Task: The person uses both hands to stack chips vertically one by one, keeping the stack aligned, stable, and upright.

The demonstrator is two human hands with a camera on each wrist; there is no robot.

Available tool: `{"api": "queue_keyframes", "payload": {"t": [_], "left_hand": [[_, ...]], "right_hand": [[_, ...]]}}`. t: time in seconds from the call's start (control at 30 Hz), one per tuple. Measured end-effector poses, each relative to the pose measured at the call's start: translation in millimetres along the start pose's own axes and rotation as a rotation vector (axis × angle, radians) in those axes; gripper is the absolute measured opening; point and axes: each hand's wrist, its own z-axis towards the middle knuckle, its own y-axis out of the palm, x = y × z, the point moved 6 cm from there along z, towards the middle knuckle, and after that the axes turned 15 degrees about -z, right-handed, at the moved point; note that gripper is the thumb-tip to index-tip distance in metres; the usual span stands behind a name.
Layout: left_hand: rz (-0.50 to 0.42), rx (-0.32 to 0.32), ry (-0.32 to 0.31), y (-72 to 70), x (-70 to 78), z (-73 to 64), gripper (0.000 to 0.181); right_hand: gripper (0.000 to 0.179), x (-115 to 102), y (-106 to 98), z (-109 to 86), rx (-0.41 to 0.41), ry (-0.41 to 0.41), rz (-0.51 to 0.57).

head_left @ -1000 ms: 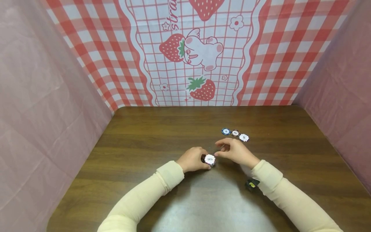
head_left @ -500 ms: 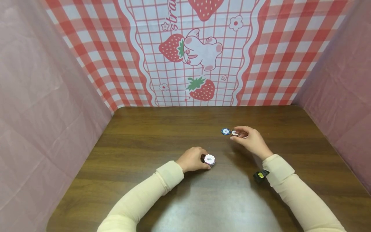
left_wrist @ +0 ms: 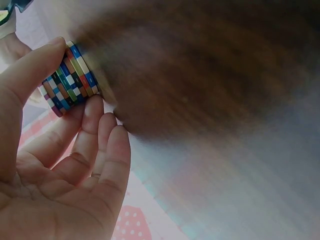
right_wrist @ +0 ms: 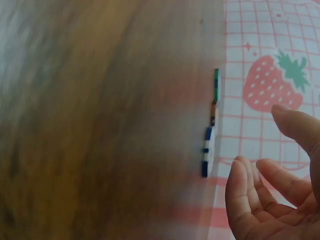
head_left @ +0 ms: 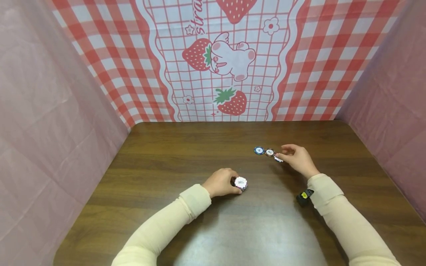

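In the head view, my left hand (head_left: 220, 183) grips a stack of poker chips (head_left: 241, 182), whose white top chip reads 500. The left wrist view shows the stack's multicoloured edges (left_wrist: 70, 80) between thumb and fingertips. Farther back and to the right, a blue chip (head_left: 259, 150), a dark brown-rimmed chip (head_left: 270, 152) and a white chip (head_left: 279, 159) lie in a slanting row. My right hand (head_left: 299, 160) is over the white chip and partly covers it. Its thumb and fingers stand apart with nothing between them in the right wrist view.
Everything rests on a brown wooden table (head_left: 166, 147). A red checked strawberry cloth (head_left: 229, 74) hangs along the far edge, with pink cloths (head_left: 60, 111) at both sides. A black wrist device (head_left: 303, 197) sits under the right sleeve.
My right hand has gone from beside the stack to the row of chips, then slightly right, uncovering the dark chip and part of the white one. The left hand keeps its place on the stack.
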Motion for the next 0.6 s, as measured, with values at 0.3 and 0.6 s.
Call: {"api": "queue_keyframes", "payload": {"t": [0.3,0.6], "left_hand": [[0.0,-0.002,-0.005,-0.1,-0.6,0.1,0.041],[0.001,-0.002,-0.012,0.7,-1.6,0.6,0.04]], "right_hand": [[0.054,13.4,6.4,3.7,-0.094,0.057,-0.063],[0.057,12.5,9.9,7.0,-0.159,0.05,-0.113]]}}
